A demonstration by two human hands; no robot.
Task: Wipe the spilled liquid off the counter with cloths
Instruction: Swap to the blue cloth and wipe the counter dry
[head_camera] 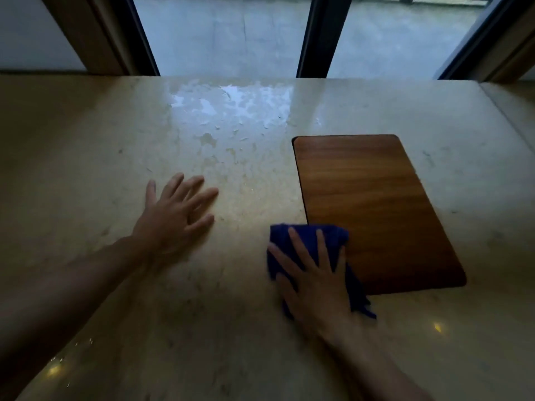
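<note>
A beige stone counter [86, 157] fills the view. Spilled liquid [228, 111] lies in patchy wet streaks at the middle back, below the window, trailing toward the centre. My right hand [314, 282] presses flat on a dark blue cloth [304, 235] at the lower centre right; the cloth's right side overlaps the near corner of a wooden board. My left hand [176, 215] rests flat on the counter to the left of the cloth, fingers spread, holding nothing, just in front of the wet streaks.
A brown wooden board [376, 204] with rounded corners lies flat on the right half of the counter. A window with dark frames [315, 36] runs along the back edge. A seam crosses the counter at the far right [503, 111].
</note>
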